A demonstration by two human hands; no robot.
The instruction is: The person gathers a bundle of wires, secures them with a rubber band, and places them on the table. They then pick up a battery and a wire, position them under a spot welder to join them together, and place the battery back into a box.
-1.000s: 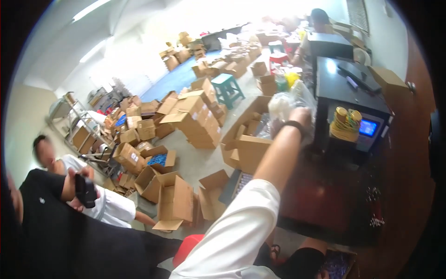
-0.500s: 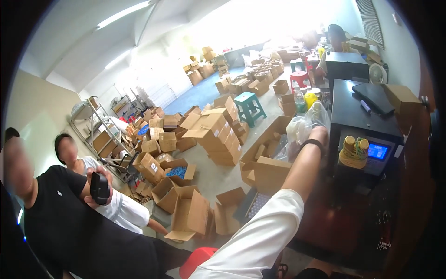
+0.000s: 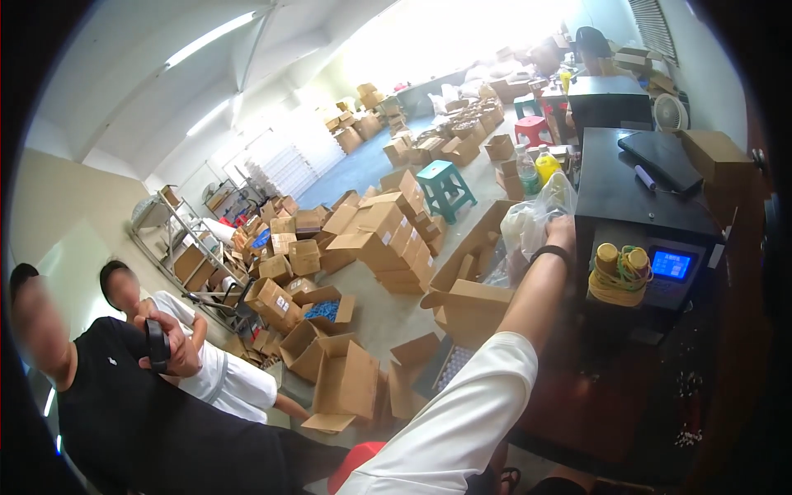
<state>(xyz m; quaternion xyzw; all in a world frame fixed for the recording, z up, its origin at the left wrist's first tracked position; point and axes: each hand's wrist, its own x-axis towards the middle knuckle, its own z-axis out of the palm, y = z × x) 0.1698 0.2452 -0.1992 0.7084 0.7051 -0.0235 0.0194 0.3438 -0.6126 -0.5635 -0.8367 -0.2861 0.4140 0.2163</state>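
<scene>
My left hand [image 3: 561,231], with a dark band at its wrist, reaches from the lower edge between the open carton and the black machine. Its fingers are closed on the top of a clear plastic bag [image 3: 525,227], with something whitish inside. The bag hangs at the edge of an open cardboard box [image 3: 474,309]. Just right of the hand stands a black machine [image 3: 639,206] with a lit blue screen [image 3: 671,264]. Beside the screen, green and yellow rubber bands [image 3: 619,285] wrap two tan-topped posts. My right hand is out of sight.
Bottles of clear [image 3: 526,169] and yellow liquid [image 3: 546,163] stand behind the bag. A teal stool [image 3: 445,190] and stacked cartons [image 3: 388,239] occupy the floor. At left, a person in black [image 3: 148,396] holds a black device [image 3: 157,345]; another person in white [image 3: 214,355] is behind.
The view has shifted slightly. My left hand stays on the plastic bag. The person in black has turned the black device and moved it a little left.
</scene>
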